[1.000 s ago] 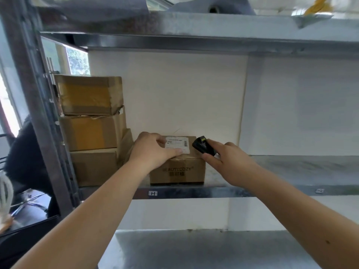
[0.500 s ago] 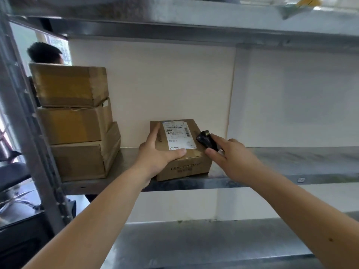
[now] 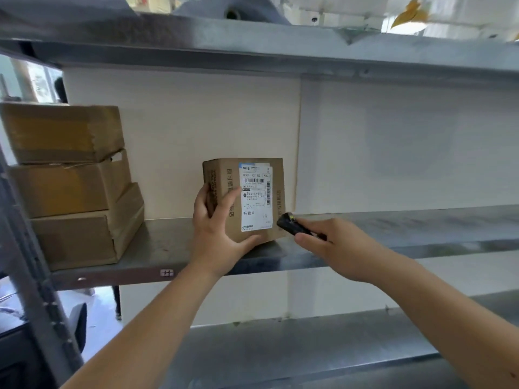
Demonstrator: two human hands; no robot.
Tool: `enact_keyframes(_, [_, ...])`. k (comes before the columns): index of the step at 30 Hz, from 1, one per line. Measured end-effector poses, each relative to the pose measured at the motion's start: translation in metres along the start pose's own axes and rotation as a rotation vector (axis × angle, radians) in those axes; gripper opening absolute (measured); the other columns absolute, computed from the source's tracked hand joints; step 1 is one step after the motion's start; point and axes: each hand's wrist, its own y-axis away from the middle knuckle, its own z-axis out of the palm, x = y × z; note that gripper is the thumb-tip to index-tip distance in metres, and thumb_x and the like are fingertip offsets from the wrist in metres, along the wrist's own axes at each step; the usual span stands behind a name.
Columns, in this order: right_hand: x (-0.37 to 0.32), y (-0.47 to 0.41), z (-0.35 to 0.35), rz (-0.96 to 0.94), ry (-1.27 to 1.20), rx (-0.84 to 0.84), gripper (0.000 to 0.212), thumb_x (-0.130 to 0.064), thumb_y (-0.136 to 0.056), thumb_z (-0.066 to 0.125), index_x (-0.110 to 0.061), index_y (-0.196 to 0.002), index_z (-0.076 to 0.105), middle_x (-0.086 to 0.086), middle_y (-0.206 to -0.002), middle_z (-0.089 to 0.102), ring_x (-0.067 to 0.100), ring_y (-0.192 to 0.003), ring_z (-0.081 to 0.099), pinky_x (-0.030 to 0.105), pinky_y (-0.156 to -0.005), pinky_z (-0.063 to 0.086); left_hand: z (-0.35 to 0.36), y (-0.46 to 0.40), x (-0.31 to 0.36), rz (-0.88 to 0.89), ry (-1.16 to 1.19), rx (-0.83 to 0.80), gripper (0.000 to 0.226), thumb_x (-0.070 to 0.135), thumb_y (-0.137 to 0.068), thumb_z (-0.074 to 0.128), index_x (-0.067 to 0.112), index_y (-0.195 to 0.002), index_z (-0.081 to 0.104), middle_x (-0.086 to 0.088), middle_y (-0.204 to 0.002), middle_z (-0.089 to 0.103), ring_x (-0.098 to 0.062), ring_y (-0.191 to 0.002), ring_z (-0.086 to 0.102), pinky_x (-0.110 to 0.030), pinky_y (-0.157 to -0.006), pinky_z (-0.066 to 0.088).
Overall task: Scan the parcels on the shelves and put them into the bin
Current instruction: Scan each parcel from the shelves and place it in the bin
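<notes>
A parcel storeroom or small warehouse is shown. Galvanised metal shelving (image 3: pixel 393 226) spans the frame, carried by a perforated steel upright (image 3: pixel 31 276) at lower left. Taped cardboard cartons (image 3: pixel 70 186) are stacked three high at left. A carton bearing a printed shipping label (image 3: pixel 255 197) with barcodes is seen at centre, beside a handheld scanner (image 3: pixel 292 227).
</notes>
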Motion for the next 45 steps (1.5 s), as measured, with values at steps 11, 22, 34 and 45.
enact_keyframes(11, [0.032, 0.042, -0.032, 0.030, 0.192, -0.124, 0.033, -0.063, -0.098, 0.048, -0.055, -0.129, 0.056, -0.008, -0.067, 0.055, 0.007, -0.052, 0.047, 0.025, -0.052, 0.037, 0.028, -0.007, 0.009, 0.214, -0.191, 0.005, 0.108, 0.039, -0.064, 0.099, 0.050, -0.152, 0.039, -0.003, -0.171, 0.003, -0.035, -0.154, 0.018, -0.054, -0.118, 0.035])
enact_keyframes(22, [0.056, 0.053, -0.044, 0.031, 0.303, -0.125, 0.037, -0.060, -0.100, 0.047, -0.037, -0.127, 0.059, -0.006, -0.068, 0.054, 0.009, -0.052, 0.046, 0.024, -0.049, 0.035, 0.031, -0.007, 0.016, 0.190, -0.203, 0.000, 0.106, 0.036, -0.064, 0.099, 0.050, -0.152, 0.040, -0.002, -0.171, 0.003, -0.034, -0.154, 0.018, -0.055, -0.118, 0.035])
enact_keyframes(34, [0.060, 0.063, -0.043, 0.046, 0.297, -0.188, 0.025, -0.060, -0.102, 0.048, -0.042, -0.113, 0.061, -0.003, -0.078, 0.063, 0.012, -0.059, 0.053, 0.028, -0.055, 0.040, 0.037, -0.006, 0.014, 0.178, -0.236, 0.009, 0.109, 0.033, -0.065, 0.100, 0.050, -0.153, 0.037, -0.005, -0.171, 0.005, -0.037, -0.155, 0.017, -0.057, -0.118, 0.036])
enact_keyframes(45, [0.058, 0.072, -0.047, 0.015, 0.290, -0.151, 0.026, -0.060, -0.101, 0.049, -0.042, -0.116, 0.060, -0.001, -0.075, 0.060, 0.015, -0.059, 0.053, 0.030, -0.054, 0.039, 0.039, -0.007, 0.013, 0.178, -0.243, 0.027, 0.108, 0.035, -0.065, 0.100, 0.049, -0.153, 0.038, -0.005, -0.171, 0.005, -0.036, -0.155, 0.018, -0.051, -0.118, 0.033])
